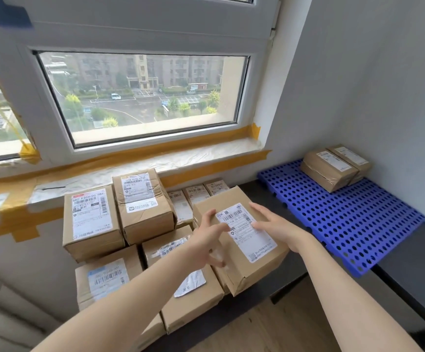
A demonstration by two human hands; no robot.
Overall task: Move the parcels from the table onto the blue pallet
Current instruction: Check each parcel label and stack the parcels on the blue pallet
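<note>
A brown parcel point(234, 199) with a white label lies tilted on top of the pile of parcels on the dark table point(295, 265). My left hand point(210, 236) presses its near left side with fingers spread. On the parcel's top right, my right hand point(276, 224) lies with fingers fairly straight and the thumb on the label. The blue perforated pallet point(346, 219) lies to the right on the table, with two parcels point(327, 170) side by side at its far corner. Several more parcels point(92, 222) are stacked to the left of the one I touch.
A taped window sill point(130, 166) runs behind the pile. The grey wall point(397, 97) borders the pallet's right side. A radiator point(8, 308) sits low on the left. Wooden floor point(270, 331) shows in front of the table.
</note>
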